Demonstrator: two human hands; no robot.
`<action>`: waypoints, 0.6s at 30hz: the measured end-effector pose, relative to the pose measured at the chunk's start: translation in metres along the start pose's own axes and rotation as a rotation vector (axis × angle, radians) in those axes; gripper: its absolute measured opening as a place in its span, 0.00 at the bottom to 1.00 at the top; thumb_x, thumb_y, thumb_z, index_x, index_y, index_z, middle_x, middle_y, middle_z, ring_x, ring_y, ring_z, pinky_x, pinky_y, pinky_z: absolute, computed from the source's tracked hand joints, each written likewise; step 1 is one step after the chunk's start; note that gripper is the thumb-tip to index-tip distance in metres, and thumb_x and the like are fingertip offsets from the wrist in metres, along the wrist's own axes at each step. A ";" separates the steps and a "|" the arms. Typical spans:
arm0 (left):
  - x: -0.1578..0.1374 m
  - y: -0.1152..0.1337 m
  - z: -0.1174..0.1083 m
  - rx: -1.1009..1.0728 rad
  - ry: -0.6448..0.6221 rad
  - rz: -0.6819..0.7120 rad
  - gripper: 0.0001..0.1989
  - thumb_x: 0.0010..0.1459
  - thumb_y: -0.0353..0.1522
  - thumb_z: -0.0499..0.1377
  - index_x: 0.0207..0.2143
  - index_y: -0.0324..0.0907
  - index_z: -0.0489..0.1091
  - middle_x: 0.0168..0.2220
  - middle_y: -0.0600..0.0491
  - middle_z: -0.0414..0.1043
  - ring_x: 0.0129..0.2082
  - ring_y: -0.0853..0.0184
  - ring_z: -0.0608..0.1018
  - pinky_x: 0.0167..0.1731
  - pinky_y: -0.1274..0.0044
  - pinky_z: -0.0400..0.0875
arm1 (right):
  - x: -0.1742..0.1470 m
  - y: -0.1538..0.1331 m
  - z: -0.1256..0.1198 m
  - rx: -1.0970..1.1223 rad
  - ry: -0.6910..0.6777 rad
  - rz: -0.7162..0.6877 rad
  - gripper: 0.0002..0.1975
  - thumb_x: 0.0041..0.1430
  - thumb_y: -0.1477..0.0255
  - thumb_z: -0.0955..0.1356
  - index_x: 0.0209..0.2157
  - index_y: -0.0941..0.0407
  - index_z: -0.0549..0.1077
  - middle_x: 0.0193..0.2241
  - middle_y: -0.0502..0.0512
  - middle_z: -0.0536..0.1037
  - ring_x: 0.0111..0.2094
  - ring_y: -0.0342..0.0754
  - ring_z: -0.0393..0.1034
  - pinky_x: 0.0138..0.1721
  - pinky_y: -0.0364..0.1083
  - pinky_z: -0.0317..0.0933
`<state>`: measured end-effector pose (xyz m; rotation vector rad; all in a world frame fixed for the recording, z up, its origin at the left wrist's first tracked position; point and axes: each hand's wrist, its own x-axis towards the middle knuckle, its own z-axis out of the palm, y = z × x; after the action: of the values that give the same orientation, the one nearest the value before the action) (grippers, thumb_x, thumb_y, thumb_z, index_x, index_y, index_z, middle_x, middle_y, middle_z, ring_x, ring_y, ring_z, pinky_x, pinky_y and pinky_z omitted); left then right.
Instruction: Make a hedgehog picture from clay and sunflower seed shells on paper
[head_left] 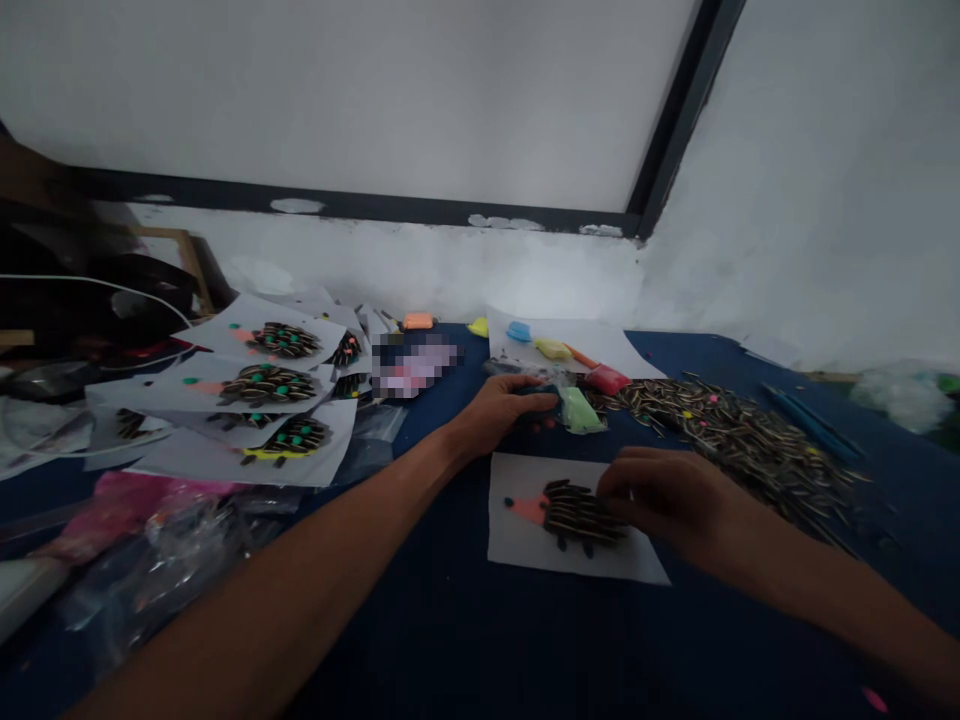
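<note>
My right hand [664, 492] rests curled on the seed hedgehog [576, 512], pinning its paper [525, 545]; my left hand [501, 408] grips a clay packet [579, 410] (green) farther back on the desk [450, 620].

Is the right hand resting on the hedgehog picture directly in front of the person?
Yes, the right hand rests on the seed hedgehog on its white sheet.

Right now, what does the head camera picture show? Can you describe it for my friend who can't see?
A person's right hand rests on a seed-covered hedgehog picture on white paper on a blue table, while the left hand touches a small green bag farther back. A pile of sunflower seeds lies to the right, and finished hedgehog pictures are stacked on the left.
</note>
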<state>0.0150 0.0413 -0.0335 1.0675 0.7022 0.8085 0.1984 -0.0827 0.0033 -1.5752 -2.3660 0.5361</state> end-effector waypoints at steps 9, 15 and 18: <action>0.001 -0.001 -0.001 0.008 -0.022 0.017 0.07 0.51 0.25 0.64 0.34 0.36 0.71 0.27 0.54 0.72 0.23 0.74 0.74 0.22 0.82 0.65 | 0.000 0.000 0.001 0.003 -0.005 0.013 0.09 0.62 0.66 0.64 0.35 0.52 0.75 0.30 0.51 0.75 0.25 0.42 0.68 0.25 0.43 0.58; 0.003 -0.003 -0.003 0.011 -0.036 0.033 0.08 0.50 0.27 0.65 0.35 0.37 0.72 0.29 0.52 0.73 0.24 0.73 0.75 0.23 0.80 0.65 | 0.000 -0.002 0.000 0.017 -0.022 0.003 0.09 0.62 0.67 0.63 0.31 0.53 0.73 0.29 0.51 0.75 0.24 0.42 0.67 0.25 0.43 0.57; 0.002 -0.002 -0.002 0.014 -0.030 0.020 0.08 0.50 0.26 0.65 0.35 0.36 0.72 0.28 0.53 0.73 0.24 0.74 0.74 0.23 0.81 0.65 | 0.000 -0.001 0.000 0.012 -0.008 -0.005 0.10 0.62 0.67 0.63 0.31 0.53 0.73 0.29 0.52 0.75 0.24 0.43 0.66 0.25 0.43 0.57</action>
<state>0.0149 0.0435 -0.0366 1.0991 0.6736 0.8045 0.1975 -0.0830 0.0041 -1.5645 -2.3680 0.5555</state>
